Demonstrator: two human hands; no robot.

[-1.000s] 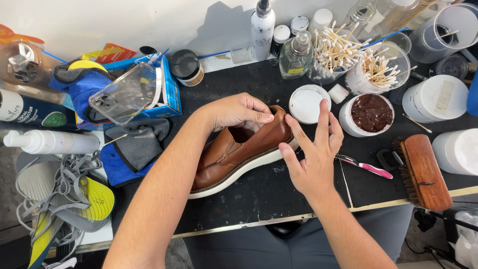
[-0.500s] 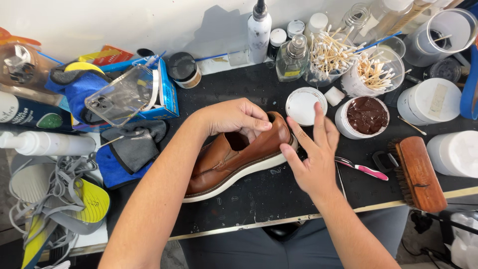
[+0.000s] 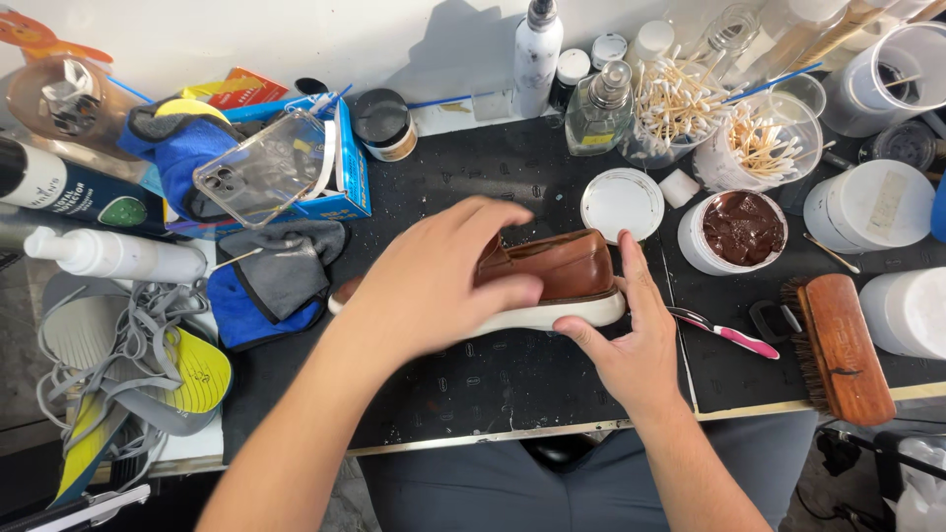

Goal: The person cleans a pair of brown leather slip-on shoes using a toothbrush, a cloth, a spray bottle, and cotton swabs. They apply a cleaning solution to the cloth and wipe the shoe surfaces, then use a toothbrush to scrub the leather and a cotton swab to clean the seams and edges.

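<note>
Head view shows both hands on the brown shoe (image 3: pixel 567 268) in the middle of the black mat (image 3: pixel 473 384). Half a second ago the shoe lay at a slant, heel toward the person's left and toe up near the white lid; now it has been turned to lie level across the mat, on its white sole, with its side facing the camera. The left hand (image 3: pixel 443 281) has shifted from resting on the collar to wrapping over the shoe's top and middle, fingers curled down across the upper, grasping it. The right hand (image 3: pixel 631 345), which was spread flat against the toe, now cups the toe end from below and the side, thumb on the sole edge. So the shoe has been re-gripped and reoriented, a different face turned up. An open tub of brown polish (image 3: pixel 741 229) stands just beyond the toe, the wooden brush (image 3: pixel 836 345) to its right, untouched.
</note>
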